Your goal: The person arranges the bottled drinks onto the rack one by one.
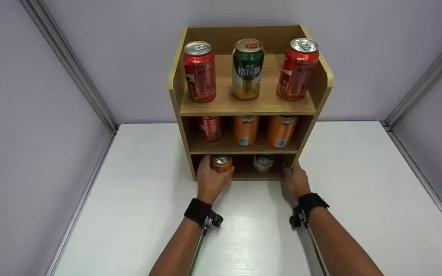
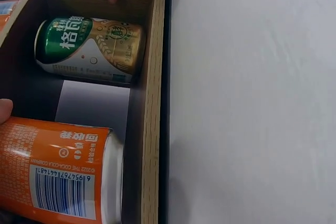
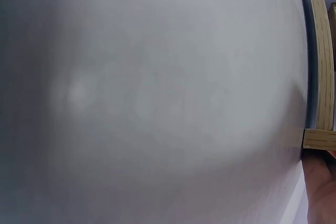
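Inside the lowest compartment of a wooden shelf [image 1: 248, 111], my left hand [image 1: 210, 183] grips an orange drink can [image 1: 221, 165] with a silver top. The left wrist view shows that orange can's barcode side and base close up; one fingertip [image 2: 4, 109] lies on it. My right hand [image 1: 298, 183] holds the lower right side panel, one digit inside and the rest outside. In the right wrist view only part of that right hand [image 3: 320, 190] shows beside the panel edge. Between the hands a green, white and gold can [image 2: 89, 51] stands in the same compartment, nearer the right.
On the top shelf stand a red can [image 1: 201, 74], a green and gold can [image 1: 248, 73] and another red can [image 1: 297, 73]. The middle shelf bears a red can [image 1: 210, 128] and two orange cans [image 1: 245, 130]. White table [image 1: 148, 214] surrounds the shelf; pale walls enclose it.
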Motion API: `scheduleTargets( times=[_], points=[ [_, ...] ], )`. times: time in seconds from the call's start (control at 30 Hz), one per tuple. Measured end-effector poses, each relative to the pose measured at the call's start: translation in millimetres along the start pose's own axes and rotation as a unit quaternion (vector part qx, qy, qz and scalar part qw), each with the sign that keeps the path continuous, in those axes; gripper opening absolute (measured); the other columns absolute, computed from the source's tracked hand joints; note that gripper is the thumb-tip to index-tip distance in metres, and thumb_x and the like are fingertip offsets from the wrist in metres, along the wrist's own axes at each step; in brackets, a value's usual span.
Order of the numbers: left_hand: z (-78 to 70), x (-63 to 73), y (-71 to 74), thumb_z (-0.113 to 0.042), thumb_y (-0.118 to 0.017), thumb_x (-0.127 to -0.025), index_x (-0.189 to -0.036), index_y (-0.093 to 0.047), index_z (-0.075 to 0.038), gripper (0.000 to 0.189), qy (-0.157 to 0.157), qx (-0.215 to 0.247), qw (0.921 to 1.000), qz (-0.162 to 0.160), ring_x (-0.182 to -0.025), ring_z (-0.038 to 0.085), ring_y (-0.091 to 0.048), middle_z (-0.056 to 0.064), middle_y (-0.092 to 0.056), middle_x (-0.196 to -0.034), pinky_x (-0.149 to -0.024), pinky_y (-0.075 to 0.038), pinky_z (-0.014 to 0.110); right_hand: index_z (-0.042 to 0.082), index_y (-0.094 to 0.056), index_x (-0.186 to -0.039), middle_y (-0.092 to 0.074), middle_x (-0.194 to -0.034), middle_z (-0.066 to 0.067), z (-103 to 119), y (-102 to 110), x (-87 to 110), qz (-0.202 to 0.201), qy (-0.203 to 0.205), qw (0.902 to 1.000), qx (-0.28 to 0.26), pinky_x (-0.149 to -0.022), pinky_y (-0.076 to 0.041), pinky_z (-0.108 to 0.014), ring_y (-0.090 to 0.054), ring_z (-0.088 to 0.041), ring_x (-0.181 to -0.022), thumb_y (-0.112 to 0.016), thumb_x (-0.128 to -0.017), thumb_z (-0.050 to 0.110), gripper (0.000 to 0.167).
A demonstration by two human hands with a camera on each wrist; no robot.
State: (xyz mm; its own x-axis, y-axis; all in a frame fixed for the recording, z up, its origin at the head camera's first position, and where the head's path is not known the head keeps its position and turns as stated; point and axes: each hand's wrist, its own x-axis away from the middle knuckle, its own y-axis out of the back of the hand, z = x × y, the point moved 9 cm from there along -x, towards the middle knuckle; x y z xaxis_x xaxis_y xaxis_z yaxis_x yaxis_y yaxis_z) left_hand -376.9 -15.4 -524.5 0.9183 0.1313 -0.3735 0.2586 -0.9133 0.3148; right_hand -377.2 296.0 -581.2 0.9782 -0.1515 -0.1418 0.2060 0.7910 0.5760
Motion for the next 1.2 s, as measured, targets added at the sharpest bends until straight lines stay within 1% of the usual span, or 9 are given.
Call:
scheduleTargets(
  times=[0.17, 0.37, 0.5, 0.7, 0.77, 0.87, 1.0, 1.1, 1.2],
  points=[
    [5.5, -8.3, -0.8, -0.034, -0.087, -0.069, -0.119, -0.057, -0.004, 0.065, 0.024, -0.006, 0.9997, 0.004, -0.095, 0.020, -0.060, 0.007, -0.060, -0.107, -0.080, -0.051, 0.037, 0.005, -0.033, -0.149, -0.050, -0.138, -0.023, -0.8, -2.2, -1.2, 0.005, -0.018, 0.9998, 0.005, -0.102, -0.038, -0.049, -0.049, -0.036, -0.125, -0.038, -0.105, 0.038, 0.056],
    [8.9, -14.0, -0.7, -0.035, -0.087, -0.069, -0.127, -0.053, -0.003, 0.073, 0.057, -0.010, 0.9984, 0.001, -0.100, 0.021, -0.058, 0.008, -0.059, -0.112, -0.085, -0.049, 0.038, 0.007, -0.030, -0.151, -0.049, -0.140, -0.022, -0.4, -2.4, -1.6, 0.010, -0.028, 0.9995, 0.009, -0.103, -0.037, -0.048, -0.048, -0.035, -0.126, -0.037, -0.104, 0.039, 0.057],
    [8.5, -16.3, -2.9, -0.032, -0.087, -0.070, -0.131, -0.051, -0.004, 0.076, 0.062, -0.002, 0.9980, 0.006, -0.104, 0.022, -0.057, 0.009, -0.058, -0.116, -0.087, -0.048, 0.039, 0.009, -0.027, -0.153, -0.047, -0.142, -0.021, -2.1, -2.5, -1.6, 0.014, -0.036, 0.9992, 0.007, -0.104, -0.036, -0.049, -0.047, -0.035, -0.128, -0.036, -0.104, 0.042, 0.059],
    [9.5, -18.4, -6.9, -0.031, -0.087, -0.070, -0.129, -0.054, -0.004, 0.072, 0.064, -0.006, 0.9979, 0.009, -0.101, 0.021, -0.058, 0.008, -0.060, -0.112, -0.085, -0.049, 0.037, 0.007, -0.028, -0.152, -0.046, -0.142, -0.022, -1.8, -2.6, -1.1, 0.011, -0.027, 0.9995, 0.008, -0.105, -0.035, -0.048, -0.046, -0.035, -0.128, -0.037, -0.105, 0.038, 0.058],
    [10.3, -20.0, -8.3, -0.032, -0.086, -0.071, -0.125, -0.056, -0.004, 0.069, 0.066, -0.007, 0.9978, 0.008, -0.095, 0.019, -0.060, 0.006, -0.062, -0.106, -0.081, -0.050, 0.035, 0.007, -0.028, -0.152, -0.046, -0.142, -0.023, -2.1, -2.3, -1.2, 0.009, -0.026, 0.9996, 0.008, -0.105, -0.035, -0.049, -0.046, -0.036, -0.128, -0.037, -0.105, 0.038, 0.057],
    [13.8, -22.5, -13.8, -0.029, -0.086, -0.072, -0.120, -0.058, -0.005, 0.061, 0.083, 0.026, 0.9961, 0.019, -0.078, 0.016, -0.066, 0.004, -0.066, -0.093, -0.067, -0.054, 0.033, 0.007, -0.026, -0.153, -0.045, -0.143, -0.022, -2.8, -2.5, -1.4, 0.010, -0.023, 0.9996, 0.014, -0.104, -0.035, -0.049, -0.045, -0.036, -0.129, -0.036, -0.105, 0.038, 0.058],
    [18.7, -24.6, -20.5, -0.024, -0.085, -0.074, -0.113, -0.060, -0.005, 0.049, 0.115, 0.057, 0.9910, 0.037, -0.058, 0.018, -0.067, 0.004, -0.067, -0.077, -0.049, -0.053, 0.033, 0.006, -0.026, -0.153, -0.045, -0.144, -0.022, -4.6, -3.7, -2.0, 0.014, -0.026, 0.9994, 0.018, -0.104, -0.036, -0.050, -0.044, -0.037, -0.130, -0.036, -0.105, 0.036, 0.057],
    [19.3, -25.9, -21.7, -0.021, -0.083, -0.075, -0.106, -0.065, -0.004, 0.040, 0.126, 0.049, 0.9899, 0.042, -0.059, 0.018, -0.066, 0.004, -0.067, -0.075, -0.049, -0.053, 0.032, 0.006, -0.027, -0.152, -0.045, -0.143, -0.022, -6.4, -3.9, -2.8, 0.013, -0.035, 0.9992, 0.014, -0.104, -0.035, -0.049, -0.044, -0.036, -0.130, -0.038, -0.105, 0.034, 0.056],
    [16.3, -27.8, -21.4, -0.020, -0.082, -0.076, -0.105, -0.067, -0.003, 0.037, 0.116, 0.036, 0.9918, 0.039, -0.061, 0.017, -0.066, 0.003, -0.067, -0.077, -0.050, -0.053, 0.031, 0.006, -0.028, -0.152, -0.045, -0.143, -0.022, -7.1, -3.7, -3.2, 0.012, -0.041, 0.9990, 0.015, -0.105, -0.035, -0.049, -0.045, -0.036, -0.129, -0.038, -0.104, 0.033, 0.056]
  ],
)
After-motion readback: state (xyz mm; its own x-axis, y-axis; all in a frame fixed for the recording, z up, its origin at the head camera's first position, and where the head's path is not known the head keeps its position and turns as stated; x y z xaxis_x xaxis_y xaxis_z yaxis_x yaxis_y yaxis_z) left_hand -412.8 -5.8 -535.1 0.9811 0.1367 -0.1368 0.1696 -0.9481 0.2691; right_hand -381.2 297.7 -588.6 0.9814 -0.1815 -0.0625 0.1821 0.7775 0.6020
